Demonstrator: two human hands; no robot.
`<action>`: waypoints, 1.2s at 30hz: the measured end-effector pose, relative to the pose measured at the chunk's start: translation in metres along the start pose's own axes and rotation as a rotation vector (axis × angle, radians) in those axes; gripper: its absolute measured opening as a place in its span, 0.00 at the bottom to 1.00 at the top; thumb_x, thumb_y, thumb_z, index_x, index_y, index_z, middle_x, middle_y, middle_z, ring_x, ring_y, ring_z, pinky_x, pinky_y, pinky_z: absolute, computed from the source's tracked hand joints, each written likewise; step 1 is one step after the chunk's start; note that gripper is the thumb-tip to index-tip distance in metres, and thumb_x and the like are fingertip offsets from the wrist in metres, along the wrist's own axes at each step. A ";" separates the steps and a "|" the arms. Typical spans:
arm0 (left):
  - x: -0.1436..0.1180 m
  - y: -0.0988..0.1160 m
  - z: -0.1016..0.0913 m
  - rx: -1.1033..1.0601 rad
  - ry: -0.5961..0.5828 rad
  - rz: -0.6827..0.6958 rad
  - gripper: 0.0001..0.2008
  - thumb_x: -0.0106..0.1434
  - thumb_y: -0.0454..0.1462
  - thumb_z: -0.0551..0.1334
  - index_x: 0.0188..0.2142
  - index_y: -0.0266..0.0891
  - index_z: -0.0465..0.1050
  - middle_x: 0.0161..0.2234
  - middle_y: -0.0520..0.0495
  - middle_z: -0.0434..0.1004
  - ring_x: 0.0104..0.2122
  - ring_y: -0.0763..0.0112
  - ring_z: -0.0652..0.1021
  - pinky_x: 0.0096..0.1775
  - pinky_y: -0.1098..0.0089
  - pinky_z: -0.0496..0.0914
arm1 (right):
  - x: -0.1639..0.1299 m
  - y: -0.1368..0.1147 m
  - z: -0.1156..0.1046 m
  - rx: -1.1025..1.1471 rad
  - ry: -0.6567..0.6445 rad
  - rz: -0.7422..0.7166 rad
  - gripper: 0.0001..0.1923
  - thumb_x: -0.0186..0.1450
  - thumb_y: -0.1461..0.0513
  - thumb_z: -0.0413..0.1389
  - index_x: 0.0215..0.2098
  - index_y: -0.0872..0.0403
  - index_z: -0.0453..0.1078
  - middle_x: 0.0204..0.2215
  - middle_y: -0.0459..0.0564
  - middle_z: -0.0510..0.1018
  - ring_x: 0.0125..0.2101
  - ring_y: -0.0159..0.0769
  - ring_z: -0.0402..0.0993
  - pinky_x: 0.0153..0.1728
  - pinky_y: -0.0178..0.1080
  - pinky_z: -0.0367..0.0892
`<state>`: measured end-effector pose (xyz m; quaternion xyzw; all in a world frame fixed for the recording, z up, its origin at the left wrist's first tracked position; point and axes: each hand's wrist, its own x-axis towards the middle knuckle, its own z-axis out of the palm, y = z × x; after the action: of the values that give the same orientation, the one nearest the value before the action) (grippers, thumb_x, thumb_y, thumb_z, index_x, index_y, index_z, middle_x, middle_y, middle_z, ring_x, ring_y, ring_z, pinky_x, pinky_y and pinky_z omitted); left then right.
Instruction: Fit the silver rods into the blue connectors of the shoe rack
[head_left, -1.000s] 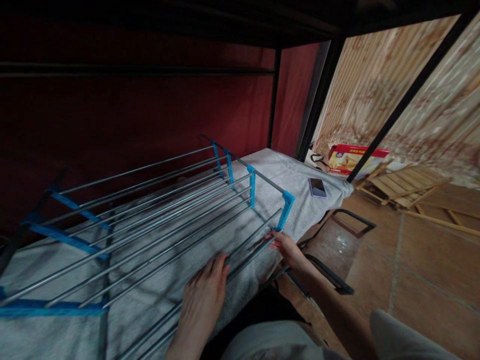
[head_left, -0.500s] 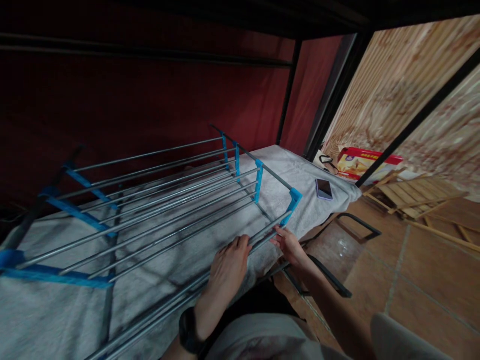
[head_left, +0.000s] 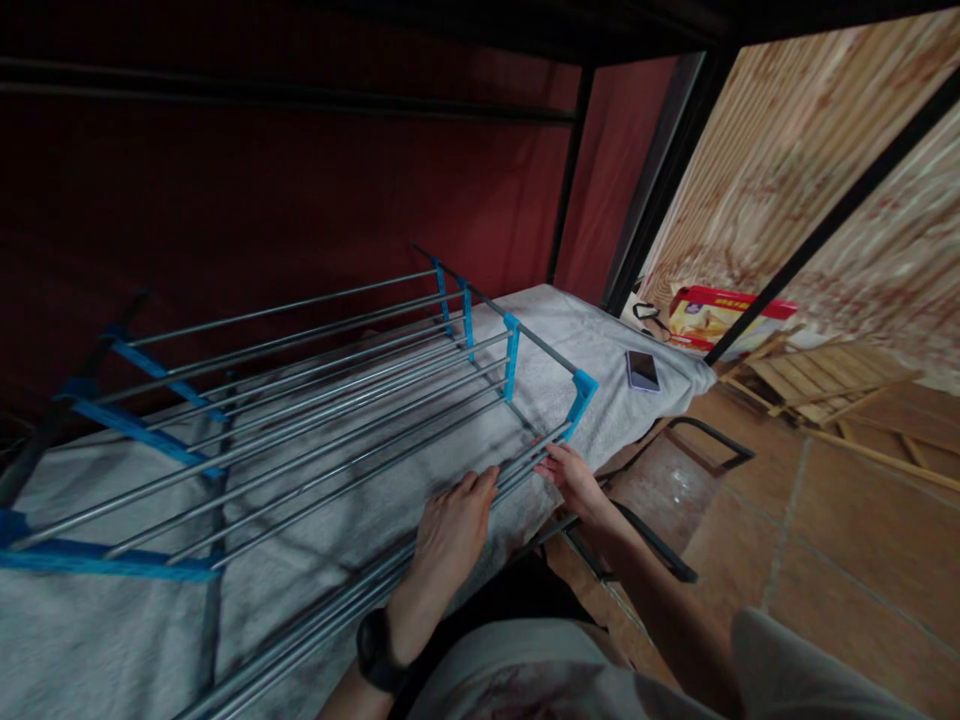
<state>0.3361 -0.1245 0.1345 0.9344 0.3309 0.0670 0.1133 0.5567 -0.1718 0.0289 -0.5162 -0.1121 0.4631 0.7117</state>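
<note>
A drying rack of grey metal bars with blue plastic brackets lies across a grey cloth. Along its near side runs a bundle of metal tubes, slanting from the lower left up toward the right-front bracket. My left hand, a black watch on its wrist, is closed over these tubes, its fingertips hidden underneath. Close to the tubes' far end, just short of the bracket, my right hand pinches the tubes between thumb and fingers.
A phone rests on the cloth at the right. Black frame posts rise behind. A folding chair frame, a wooden slatted piece and a red and yellow box stand on the tiled floor side.
The view has shifted slightly. My right fingers have moved a little to the left, and the tubes beneath both hands lie slightly differently. Both hands keep their hold.
</note>
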 end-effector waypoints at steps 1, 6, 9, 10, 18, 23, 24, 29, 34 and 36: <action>0.000 0.000 -0.001 -0.003 0.002 -0.001 0.19 0.75 0.36 0.49 0.62 0.44 0.66 0.51 0.43 0.80 0.44 0.66 0.82 0.43 0.68 0.72 | -0.001 0.000 0.000 -0.007 0.006 0.001 0.07 0.61 0.59 0.63 0.34 0.52 0.70 0.28 0.45 0.78 0.26 0.31 0.74 0.30 0.34 0.76; 0.002 0.002 -0.006 0.019 -0.015 -0.033 0.19 0.74 0.35 0.48 0.61 0.43 0.68 0.47 0.42 0.81 0.41 0.64 0.82 0.42 0.66 0.72 | -0.002 -0.002 -0.002 0.012 0.004 0.033 0.08 0.62 0.58 0.64 0.33 0.52 0.71 0.30 0.45 0.79 0.24 0.29 0.73 0.30 0.32 0.76; 0.002 0.002 -0.005 0.023 -0.005 -0.028 0.19 0.74 0.35 0.48 0.60 0.42 0.68 0.46 0.42 0.81 0.41 0.64 0.81 0.42 0.66 0.72 | -0.003 -0.003 -0.003 0.022 -0.008 0.040 0.08 0.62 0.58 0.65 0.33 0.52 0.71 0.31 0.45 0.79 0.24 0.28 0.74 0.30 0.31 0.76; 0.003 0.002 -0.004 0.025 -0.003 -0.024 0.19 0.74 0.35 0.49 0.60 0.42 0.68 0.45 0.42 0.81 0.40 0.64 0.81 0.41 0.66 0.72 | -0.003 -0.003 -0.003 0.018 -0.011 0.044 0.08 0.62 0.58 0.65 0.33 0.52 0.71 0.31 0.45 0.80 0.25 0.28 0.74 0.30 0.31 0.76; -0.012 -0.002 0.002 0.143 0.191 0.104 0.22 0.71 0.31 0.52 0.62 0.40 0.67 0.53 0.38 0.75 0.51 0.56 0.76 0.53 0.56 0.70 | -0.027 -0.001 -0.024 -0.104 0.067 0.028 0.10 0.59 0.57 0.64 0.37 0.52 0.74 0.35 0.47 0.81 0.29 0.31 0.76 0.30 0.33 0.73; -0.060 -0.010 0.029 0.147 0.188 0.382 0.31 0.66 0.24 0.50 0.66 0.43 0.62 0.60 0.42 0.72 0.60 0.60 0.71 0.62 0.58 0.64 | -0.057 0.026 -0.051 -0.204 0.084 -0.050 0.14 0.54 0.52 0.67 0.32 0.51 0.73 0.27 0.44 0.76 0.25 0.31 0.68 0.27 0.33 0.65; -0.072 -0.013 0.038 0.124 0.127 0.422 0.32 0.66 0.23 0.50 0.66 0.45 0.62 0.59 0.45 0.73 0.60 0.63 0.72 0.62 0.61 0.65 | -0.064 0.033 -0.056 -0.243 0.079 -0.069 0.14 0.54 0.52 0.66 0.31 0.51 0.72 0.26 0.43 0.75 0.25 0.32 0.68 0.28 0.34 0.65; -0.115 -0.032 0.079 -0.020 -0.190 0.295 0.30 0.64 0.23 0.50 0.60 0.46 0.70 0.55 0.48 0.79 0.53 0.68 0.78 0.55 0.67 0.73 | -0.095 0.070 -0.078 -0.461 0.050 -0.152 0.06 0.56 0.58 0.63 0.29 0.50 0.73 0.27 0.44 0.75 0.31 0.36 0.69 0.34 0.36 0.67; -0.141 -0.061 0.100 -0.125 -0.110 0.014 0.24 0.69 0.29 0.49 0.57 0.45 0.74 0.55 0.46 0.79 0.52 0.68 0.80 0.54 0.69 0.75 | -0.103 0.091 -0.091 -0.396 0.160 0.181 0.07 0.51 0.59 0.63 0.28 0.50 0.70 0.21 0.43 0.74 0.22 0.34 0.70 0.22 0.33 0.63; -0.149 -0.067 0.106 -0.145 -0.111 -0.030 0.23 0.69 0.30 0.49 0.56 0.45 0.75 0.55 0.47 0.79 0.52 0.67 0.80 0.54 0.67 0.75 | -0.101 0.091 -0.090 -0.364 0.065 0.255 0.07 0.54 0.58 0.62 0.28 0.50 0.71 0.24 0.47 0.77 0.25 0.38 0.75 0.24 0.36 0.68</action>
<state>0.2016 -0.1865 0.0080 0.9209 0.3325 0.0371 0.2001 0.5097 -0.3031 -0.0547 -0.6608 -0.1045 0.5047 0.5456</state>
